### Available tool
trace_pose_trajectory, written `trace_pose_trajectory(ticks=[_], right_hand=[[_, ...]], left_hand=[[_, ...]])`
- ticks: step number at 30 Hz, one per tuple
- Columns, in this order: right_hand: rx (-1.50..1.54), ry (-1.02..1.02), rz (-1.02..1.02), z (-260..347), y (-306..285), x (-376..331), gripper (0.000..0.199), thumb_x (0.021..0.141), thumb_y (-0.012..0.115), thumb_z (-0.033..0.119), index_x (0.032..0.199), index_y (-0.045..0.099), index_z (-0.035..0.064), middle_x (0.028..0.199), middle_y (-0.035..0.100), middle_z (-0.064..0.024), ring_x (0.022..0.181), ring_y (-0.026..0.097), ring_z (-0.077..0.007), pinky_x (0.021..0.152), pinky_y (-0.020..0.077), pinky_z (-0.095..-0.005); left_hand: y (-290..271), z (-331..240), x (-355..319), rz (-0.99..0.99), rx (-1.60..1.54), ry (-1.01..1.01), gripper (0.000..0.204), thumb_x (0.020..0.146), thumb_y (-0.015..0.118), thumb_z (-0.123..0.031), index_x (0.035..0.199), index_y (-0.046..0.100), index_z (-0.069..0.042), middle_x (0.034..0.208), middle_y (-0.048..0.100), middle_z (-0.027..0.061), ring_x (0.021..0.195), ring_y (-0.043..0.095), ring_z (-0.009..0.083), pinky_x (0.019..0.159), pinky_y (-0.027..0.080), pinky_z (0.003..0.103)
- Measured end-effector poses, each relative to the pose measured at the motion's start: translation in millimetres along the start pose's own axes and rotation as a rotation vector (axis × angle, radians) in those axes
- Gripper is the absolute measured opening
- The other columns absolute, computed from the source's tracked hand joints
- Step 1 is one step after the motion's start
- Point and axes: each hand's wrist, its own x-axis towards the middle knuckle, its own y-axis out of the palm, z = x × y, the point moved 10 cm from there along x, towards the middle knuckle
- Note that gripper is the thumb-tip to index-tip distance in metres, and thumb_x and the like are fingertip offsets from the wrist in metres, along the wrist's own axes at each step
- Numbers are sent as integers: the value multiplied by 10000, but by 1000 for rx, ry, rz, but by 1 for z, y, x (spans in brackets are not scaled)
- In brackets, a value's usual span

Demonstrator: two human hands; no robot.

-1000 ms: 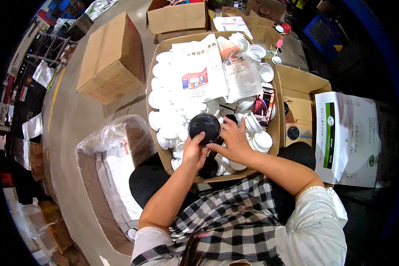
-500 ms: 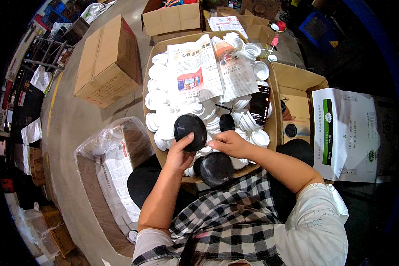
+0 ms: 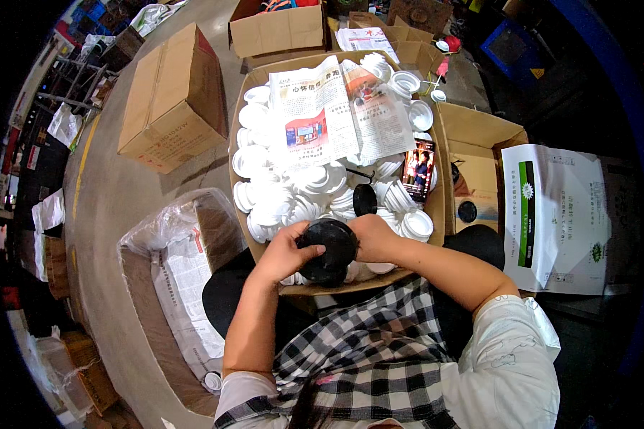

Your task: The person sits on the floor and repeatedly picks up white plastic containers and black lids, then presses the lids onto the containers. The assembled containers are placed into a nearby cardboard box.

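Note:
My left hand [image 3: 288, 252] is closed on a black round lid [image 3: 329, 247], with the thumb lying across its face. My right hand [image 3: 373, 237] is closed at the lid's right edge, its fingertips partly hidden. The black shape looks thick, and I cannot tell how many lids overlap in it. Just beyond my right hand, another black round piece [image 3: 365, 199] stands on edge among many white plastic lids [image 3: 315, 179]. These lids fill a large cardboard box [image 3: 442, 193] in front of me.
Newspaper sheets [image 3: 315, 107] cover the far lids. A lit phone [image 3: 418, 170] leans at the box's right side. On the left are a closed carton [image 3: 175, 100] and a plastic-lined box [image 3: 139, 286]. An open box [image 3: 476, 154] and a white printed sheet [image 3: 558, 214] lie right.
My left hand has lowered its black lid toward the one below, and the two now overlap. My right hand has moved in against the edge. The phone's screen has lit up with a picture.

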Motion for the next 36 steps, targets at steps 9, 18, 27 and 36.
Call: trace_pose_trajectory(ticks=[9, 18, 27, 36], right_hand=[[711, 257, -102, -38, -47, -4, 292, 769, 650, 238, 597, 523, 39, 563, 493, -46, 504, 472, -136, 482, 383, -259], [-372, 416, -343, -122, -51, 17, 508, 728, 619, 284, 1147, 484, 29, 1148, 488, -177, 1022, 509, -348, 863, 420, -406], [-415, 560, -221, -139, -54, 14, 669, 653, 686, 447, 1127, 505, 13, 1130, 514, -197, 1030, 512, -349, 851, 433, -387], [-485, 636, 108, -137, -24, 9, 437, 724, 622, 428, 876, 645, 19, 876, 635, -169, 830, 613, -316, 719, 485, -401]], left_hand=[[-9, -39, -23, 131, -76, 131, 292, 717, 668, -22, 997, 592, 10, 923, 623, 115, 819, 591, 185, 760, 460, 292], [-20, -7, 5, -223, 1009, 97, 459, 681, 661, -98, 1114, 514, -57, 967, 572, 156, 896, 549, 354, 786, 446, 420], [-7, -15, 12, -295, 761, 207, 396, 730, 672, -173, 1090, 560, -52, 1012, 593, 172, 915, 591, 308, 775, 469, 354], [15, -2, 23, -197, 812, 237, 483, 712, 692, -264, 1117, 539, -49, 1025, 575, 166, 964, 549, 319, 822, 443, 372]])
